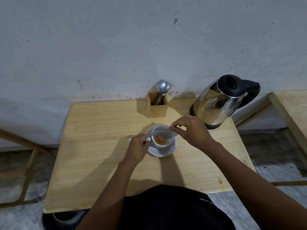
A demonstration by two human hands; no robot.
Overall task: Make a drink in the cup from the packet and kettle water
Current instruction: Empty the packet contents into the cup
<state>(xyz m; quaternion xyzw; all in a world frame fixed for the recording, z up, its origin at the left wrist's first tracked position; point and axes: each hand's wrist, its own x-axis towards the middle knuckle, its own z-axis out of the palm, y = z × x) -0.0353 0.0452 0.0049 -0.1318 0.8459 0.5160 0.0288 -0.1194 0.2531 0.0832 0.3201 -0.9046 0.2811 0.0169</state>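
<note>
While the left hand [138, 147] pinches the cup [162, 138] handle at centre frame, the right hand [191, 130] grips the tilted packet [163, 132]; keep its mouth over the orange powder [159, 139].

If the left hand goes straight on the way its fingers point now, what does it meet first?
The left hand points toward the cup, its fingers already at the cup's handle. Going on, it would likely press the cup's side first. The saucer lies beneath.

The person wears a black top [172, 208] that fills the bottom of the view, and both forearms run out of it bare to the left hand [137, 147] and right hand [191, 131] (no sleeves, watch or rings show).
</note>
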